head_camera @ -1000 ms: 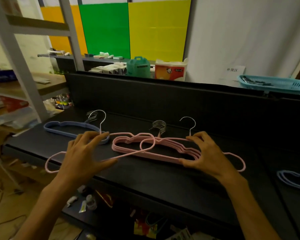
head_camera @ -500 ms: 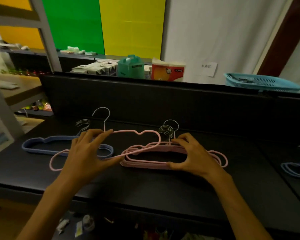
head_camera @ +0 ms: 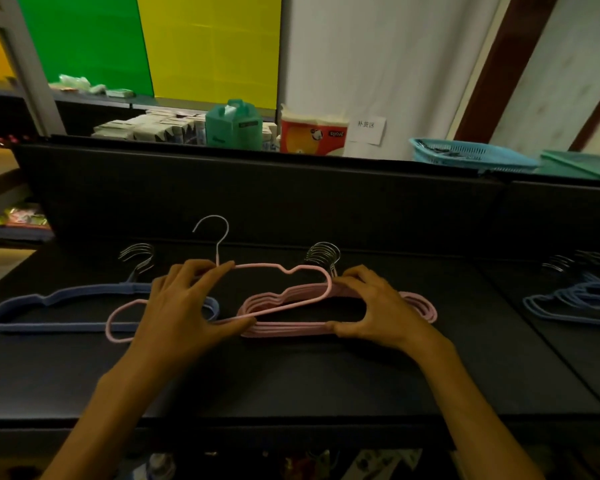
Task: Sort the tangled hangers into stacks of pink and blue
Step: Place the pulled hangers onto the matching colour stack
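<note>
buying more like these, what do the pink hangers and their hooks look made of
Pink hanger held by the left hand: thin frame with a matte, non-glossy pink skin, probably coated or flocked wire; the core is not visible. Hooks on the pink stack: bare silvery metal, showing bright glints.

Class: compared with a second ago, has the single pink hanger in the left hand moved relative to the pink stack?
Yes. The single pink hanger has shifted right, toward the pink stack, now overlapping more of it.
</note>
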{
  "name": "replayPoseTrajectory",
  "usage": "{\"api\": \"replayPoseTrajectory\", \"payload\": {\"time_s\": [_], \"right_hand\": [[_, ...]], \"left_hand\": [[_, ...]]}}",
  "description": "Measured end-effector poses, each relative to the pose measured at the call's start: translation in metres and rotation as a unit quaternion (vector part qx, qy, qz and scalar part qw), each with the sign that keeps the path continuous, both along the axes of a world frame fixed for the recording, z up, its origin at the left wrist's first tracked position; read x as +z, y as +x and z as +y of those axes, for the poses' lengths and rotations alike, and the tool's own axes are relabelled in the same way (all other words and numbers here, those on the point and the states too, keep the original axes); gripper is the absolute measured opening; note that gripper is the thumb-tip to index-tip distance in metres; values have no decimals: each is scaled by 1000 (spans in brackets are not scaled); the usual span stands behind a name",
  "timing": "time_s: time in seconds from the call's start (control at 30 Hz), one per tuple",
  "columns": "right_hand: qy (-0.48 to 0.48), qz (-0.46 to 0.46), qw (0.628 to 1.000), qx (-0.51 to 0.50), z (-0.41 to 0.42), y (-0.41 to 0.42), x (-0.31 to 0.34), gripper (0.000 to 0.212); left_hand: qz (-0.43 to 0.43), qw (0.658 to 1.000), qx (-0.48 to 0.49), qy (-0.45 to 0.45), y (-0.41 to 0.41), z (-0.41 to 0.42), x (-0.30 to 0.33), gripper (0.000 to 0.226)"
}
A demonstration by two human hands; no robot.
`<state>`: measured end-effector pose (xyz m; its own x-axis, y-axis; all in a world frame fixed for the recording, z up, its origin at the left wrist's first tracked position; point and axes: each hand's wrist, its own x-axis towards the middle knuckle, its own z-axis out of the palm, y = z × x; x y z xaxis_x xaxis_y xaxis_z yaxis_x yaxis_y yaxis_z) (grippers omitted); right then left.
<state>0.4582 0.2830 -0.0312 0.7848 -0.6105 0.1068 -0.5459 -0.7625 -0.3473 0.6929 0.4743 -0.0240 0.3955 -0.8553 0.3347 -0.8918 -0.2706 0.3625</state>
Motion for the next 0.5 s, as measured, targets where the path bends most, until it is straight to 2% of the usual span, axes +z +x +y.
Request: {"api": "replayPoseTrajectory", "payload": {"time_s": [0.13, 0.27, 0.37, 0.5], "right_hand": [[-21, -9, 1000, -14, -5, -14, 3, 72], [-87, -1, 993, -76, -19, -42, 5, 63], [-99, 6, 990, -104, -31, -64, 5, 60], [-120, 2, 988, -99, -46, -91, 5, 57]], "left_hand": [[-16, 1000, -9, 19, -9, -12, -2, 92], [-52, 998, -3, 45, -25, -30, 2, 90], [-65, 996, -5, 55, -45, -44, 5, 90], [-64, 996, -18, 58, -75, -63, 6, 90]]}}
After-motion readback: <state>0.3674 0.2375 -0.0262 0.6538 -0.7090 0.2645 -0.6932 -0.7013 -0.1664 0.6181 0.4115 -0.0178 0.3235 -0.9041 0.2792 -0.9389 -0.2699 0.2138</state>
